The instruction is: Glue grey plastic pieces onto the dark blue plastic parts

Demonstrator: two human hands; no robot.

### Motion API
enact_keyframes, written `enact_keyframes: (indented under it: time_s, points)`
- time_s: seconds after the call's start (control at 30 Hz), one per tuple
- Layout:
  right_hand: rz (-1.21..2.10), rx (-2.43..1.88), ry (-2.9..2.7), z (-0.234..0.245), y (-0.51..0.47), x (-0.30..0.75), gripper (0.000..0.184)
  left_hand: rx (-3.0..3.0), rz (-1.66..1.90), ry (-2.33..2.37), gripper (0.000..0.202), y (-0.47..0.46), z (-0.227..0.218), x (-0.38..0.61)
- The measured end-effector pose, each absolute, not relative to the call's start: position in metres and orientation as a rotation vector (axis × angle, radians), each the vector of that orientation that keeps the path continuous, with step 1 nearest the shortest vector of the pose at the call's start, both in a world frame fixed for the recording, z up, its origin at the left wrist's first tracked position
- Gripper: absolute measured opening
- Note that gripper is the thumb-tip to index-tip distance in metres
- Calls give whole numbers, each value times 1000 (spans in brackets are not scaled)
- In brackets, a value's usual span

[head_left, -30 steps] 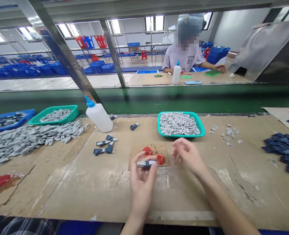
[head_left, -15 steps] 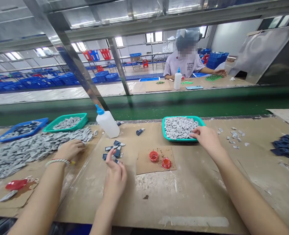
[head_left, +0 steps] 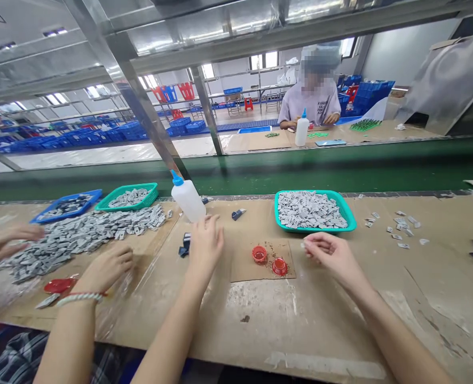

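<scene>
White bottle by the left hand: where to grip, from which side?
Mid-body of the white bottle, below its blue nozzle: broad and rounded there, while the nozzle tapers thin. I'd come from the near right, since a metal post rises behind it and grey pieces spread to its left. The left hand hides its foot.

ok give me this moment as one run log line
left grip: beside dark pieces, contents hidden | right grip: pinches small pale piece near green tray | two red cups: on cardboard

Two red cups (head_left: 280, 266) stand between left hand (head_left: 206, 242) and right hand (head_left: 325, 248); cardboard (head_left: 268, 325) before them lies free.
</scene>
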State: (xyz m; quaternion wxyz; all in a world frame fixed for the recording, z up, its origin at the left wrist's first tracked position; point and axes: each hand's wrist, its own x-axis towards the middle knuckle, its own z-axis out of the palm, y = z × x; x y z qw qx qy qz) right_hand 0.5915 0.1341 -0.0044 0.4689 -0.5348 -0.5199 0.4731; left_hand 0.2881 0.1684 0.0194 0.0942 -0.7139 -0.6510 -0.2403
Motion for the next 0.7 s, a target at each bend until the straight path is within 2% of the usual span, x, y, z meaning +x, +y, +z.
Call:
enact_keyframes:
  time_s: [0.17,0.43,0.7]
  points:
    - [1493,-1289,-1244,-18,129,571,39,-2350,-619,-1897,34,225,4,309]
    - [1527,-1351,-1213,-11,129,560,33,-2445,-639,-2005,26,257,-17,312]
    - [1575,-1341,-1209,-15,131,556,35,-2496,-980,-2071,28,221,4,307]
